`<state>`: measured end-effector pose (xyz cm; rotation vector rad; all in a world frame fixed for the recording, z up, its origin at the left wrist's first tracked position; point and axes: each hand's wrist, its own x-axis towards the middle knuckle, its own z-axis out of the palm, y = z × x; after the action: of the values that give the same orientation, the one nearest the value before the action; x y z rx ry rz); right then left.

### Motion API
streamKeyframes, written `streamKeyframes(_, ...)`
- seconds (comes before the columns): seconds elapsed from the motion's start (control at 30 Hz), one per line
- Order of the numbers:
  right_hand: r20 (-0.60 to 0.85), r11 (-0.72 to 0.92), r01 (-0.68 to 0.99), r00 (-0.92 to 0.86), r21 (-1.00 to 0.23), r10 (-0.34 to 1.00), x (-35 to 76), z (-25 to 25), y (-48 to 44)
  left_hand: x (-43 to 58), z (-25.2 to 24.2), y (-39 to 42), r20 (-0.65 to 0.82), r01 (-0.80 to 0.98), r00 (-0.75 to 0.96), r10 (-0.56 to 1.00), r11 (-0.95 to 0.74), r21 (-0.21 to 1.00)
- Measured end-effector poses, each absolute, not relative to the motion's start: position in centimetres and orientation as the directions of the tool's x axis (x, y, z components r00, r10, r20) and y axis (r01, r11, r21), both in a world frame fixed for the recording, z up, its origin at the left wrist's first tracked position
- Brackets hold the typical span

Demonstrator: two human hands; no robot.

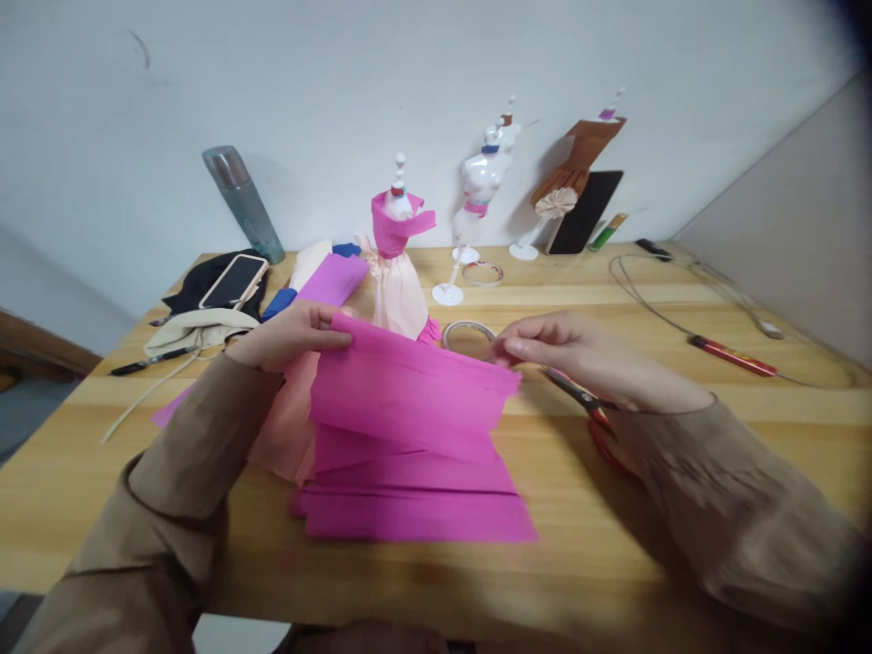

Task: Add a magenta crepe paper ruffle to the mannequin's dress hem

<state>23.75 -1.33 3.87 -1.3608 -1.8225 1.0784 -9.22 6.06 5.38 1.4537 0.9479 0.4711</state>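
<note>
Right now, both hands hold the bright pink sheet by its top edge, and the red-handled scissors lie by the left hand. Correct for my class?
Not quite: the head view shows the red-handled scissors by the right hand, not the left hand. The rest stands: both hands hold the bright pink sheet by its top edge.

A pale wall [306,91], marked by a small dark curve [141,49], rises behind a light wood-grain table [790,427]. A greyish side surface [797,200] slants in at right. Soft shadows fall across the tabletop.
</note>
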Motion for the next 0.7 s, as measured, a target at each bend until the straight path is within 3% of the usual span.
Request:
streamKeyframes(0.13, 0.011, 0.124, 0.639, -0.178, -0.759, 0.984, 26.4, 5.0, -2.5, -9.4, 5.3, 6.2, -0.241, 0.27, 0.593, 0.768, 0.093, 0.958)
streamKeyframes(0.3, -0.038, -0.057, 0.927, 0.046, -0.37, 0.998, 30.3, 3.2, -7.1, -9.3, 5.6, 6.1, -0.216, 0.255, 0.62, 0.754, 0.066, 0.965)
streamKeyframes(0.37, -0.079, -0.081, 0.947, 0.059, -0.31, 0.995, 31.3, 1.4, -9.2, -9.2, 5.7, 6.1, -0.208, 0.252, 0.625, 0.752, 0.058, 0.966)
streamKeyframes(0.43, -0.109, -0.024, 0.936, -0.016, -0.351, 0.994, 31.8, -0.6, -10.8, -9.1, 5.7, 6.0, -0.196, 0.248, 0.622, 0.758, 0.047, 0.968)
streamKeyframes(0.53, 0.059, 0.052, 0.931, -0.033, -0.36, 0.998, 32.2, -2.9, -11.9, -9.1, 5.8, 5.7, -0.18, 0.232, 0.622, 0.762, 0.039, 0.972)
streamKeyframes(0.7, 0.445, 0.174, 0.965, -0.072, -0.194, 0.893, 33.0, -4.7, -11.6, -8.7, 6.4, 4.7, -0.156, 0.186, 0.646, 0.747, 0.044, 0.982)
